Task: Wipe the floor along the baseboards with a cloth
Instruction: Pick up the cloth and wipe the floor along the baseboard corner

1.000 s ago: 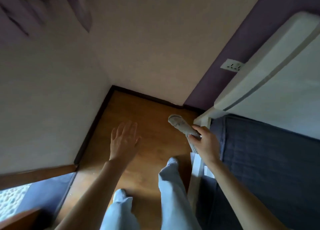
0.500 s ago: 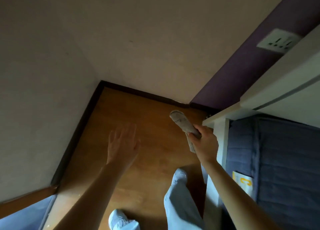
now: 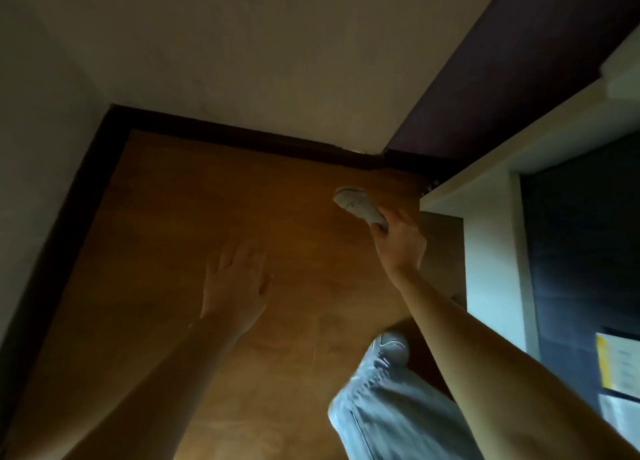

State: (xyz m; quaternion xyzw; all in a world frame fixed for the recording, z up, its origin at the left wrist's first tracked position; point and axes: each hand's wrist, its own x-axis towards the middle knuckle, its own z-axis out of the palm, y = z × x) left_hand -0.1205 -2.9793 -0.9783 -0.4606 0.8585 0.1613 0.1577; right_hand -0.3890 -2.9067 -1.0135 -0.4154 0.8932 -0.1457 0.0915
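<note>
Approach step, wiping not yet begun. Cloth (image 3: 360, 206) rolled, gripped in right hand (image 3: 398, 243) above floor (image 3: 194, 217) near far-right corner; left hand (image 3: 235, 279) spread, empty. Next: lowering cloth onto floor against far baseboard (image 3: 242, 137).

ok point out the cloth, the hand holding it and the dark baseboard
cloth (image 3: 358, 205): head view, middle of the rolled part showing beyond the fingers
right hand (image 3: 400, 246): head view, back of the hand
baseboard (image 3: 242, 137): head view, far strip under the pale wall

dim room corner: brown wood floor (image 3: 214, 217), cream walls (image 3: 242, 44), dark baseboard (image 3: 242, 134), white furniture edge (image 3: 491, 251).
</note>
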